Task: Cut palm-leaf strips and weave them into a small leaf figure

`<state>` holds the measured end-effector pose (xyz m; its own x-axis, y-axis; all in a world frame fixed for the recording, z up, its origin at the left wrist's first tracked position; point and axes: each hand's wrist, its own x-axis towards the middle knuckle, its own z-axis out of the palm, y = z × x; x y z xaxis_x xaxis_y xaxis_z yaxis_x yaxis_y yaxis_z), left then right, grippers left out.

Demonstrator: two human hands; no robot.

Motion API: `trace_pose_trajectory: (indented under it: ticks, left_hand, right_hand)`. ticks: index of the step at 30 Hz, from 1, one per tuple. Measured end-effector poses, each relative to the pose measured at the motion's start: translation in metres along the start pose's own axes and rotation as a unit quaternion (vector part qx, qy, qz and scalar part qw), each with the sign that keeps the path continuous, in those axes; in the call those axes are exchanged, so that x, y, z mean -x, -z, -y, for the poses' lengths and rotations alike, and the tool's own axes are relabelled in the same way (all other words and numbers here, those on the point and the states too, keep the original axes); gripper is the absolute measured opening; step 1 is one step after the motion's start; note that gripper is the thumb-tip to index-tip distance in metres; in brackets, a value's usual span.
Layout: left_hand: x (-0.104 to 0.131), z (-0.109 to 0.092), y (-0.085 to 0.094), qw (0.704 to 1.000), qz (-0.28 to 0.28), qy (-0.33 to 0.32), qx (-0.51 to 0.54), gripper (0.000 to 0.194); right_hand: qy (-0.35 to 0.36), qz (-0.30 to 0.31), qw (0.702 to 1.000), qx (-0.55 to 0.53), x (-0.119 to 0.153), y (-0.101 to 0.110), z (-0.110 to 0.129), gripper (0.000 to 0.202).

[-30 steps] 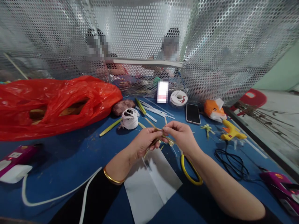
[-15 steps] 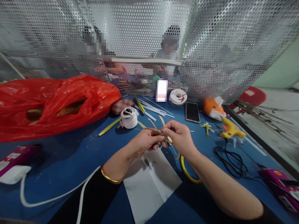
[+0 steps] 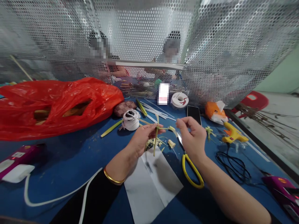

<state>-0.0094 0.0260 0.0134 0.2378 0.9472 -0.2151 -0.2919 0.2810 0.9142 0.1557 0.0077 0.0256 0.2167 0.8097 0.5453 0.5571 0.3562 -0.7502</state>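
My left hand (image 3: 142, 138) pinches a knot of pale green leaf strips (image 3: 156, 140) at the middle of the table, with strip ends sticking out up, down and to the right. To the right, my right hand (image 3: 193, 137) is apart from the knot, fingers curled together; whether anything is between them is hidden. Under that hand lie yellow-handled scissors (image 3: 192, 172), blades partly covered. Leaf scraps (image 3: 158, 142) and a small cream piece (image 3: 171, 143) lie beneath the knot, by a white paper sheet (image 3: 151, 186).
A red plastic bag (image 3: 98, 93) fills the left side. White cord (image 3: 130, 121), white strips (image 3: 158, 112), a ribbon spool (image 3: 179, 100) and a phone (image 3: 193, 113) lie behind the hands. A yellow glue gun (image 3: 233, 133) with a black cable (image 3: 233, 168) is at right.
My hands have moved apart; the right hand has drawn back rightward from the strips. The knot now shows in my left hand, and the scissors and scraps are uncovered.
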Motion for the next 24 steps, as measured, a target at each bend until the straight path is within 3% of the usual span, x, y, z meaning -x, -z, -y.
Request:
trace_pose_trajectory:
  ticks: [3, 5, 10, 24]
  left_hand:
    - [0.0, -0.002, -0.001, 0.999, -0.014, -0.027, 0.035, 0.013]
    - [0.0, -0.002, -0.003, 0.998, -0.012, -0.024, 0.05, 0.017]
    - [0.0, 0.002, -0.005, 0.999, 0.003, -0.001, 0.052, 0.024]
    - [0.002, 0.007, -0.008, 0.995, -0.027, -0.038, 0.089, 0.021]
  right_hand:
    - [-0.024, 0.196, 0.98, -0.005, 0.011, -0.01, 0.004, 0.033]
    - [-0.056, 0.281, 0.957, -0.033, 0.018, -0.02, 0.004, 0.031]
    - [-0.099, 0.255, 0.955, -0.119, 0.028, -0.035, -0.003, 0.029]
    - [0.052, 0.275, 0.959, -0.048, 0.022, -0.026, -0.003, 0.029]
